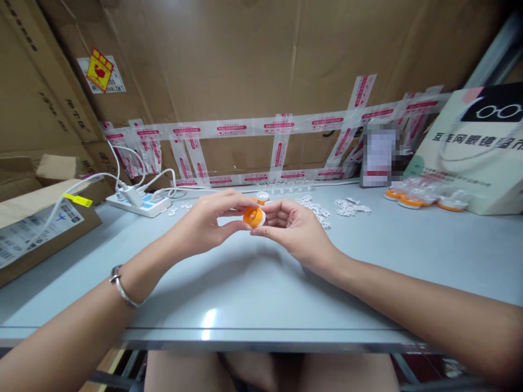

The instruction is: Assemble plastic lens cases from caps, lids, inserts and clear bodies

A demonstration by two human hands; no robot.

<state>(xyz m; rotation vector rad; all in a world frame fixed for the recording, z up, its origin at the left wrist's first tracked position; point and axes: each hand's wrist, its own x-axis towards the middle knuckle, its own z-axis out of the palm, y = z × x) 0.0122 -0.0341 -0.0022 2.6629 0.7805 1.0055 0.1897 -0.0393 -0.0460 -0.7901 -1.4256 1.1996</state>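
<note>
Both hands raised just above the grey table, fingertips meeting. Left hand closed in a pinch on a small orange cap, thumb under, forefinger over. Right hand curled, thumb and fingertips gripping the same cap from the other side. Just behind the hands, a second cap lying on the table. Beyond the right hand, a scatter of small white pieces; farther right, well apart, a row of orange-based cases before a paper bag. Beyond the left hand, a power strip with plugs. On the left wrist, a bracelet.
</note>
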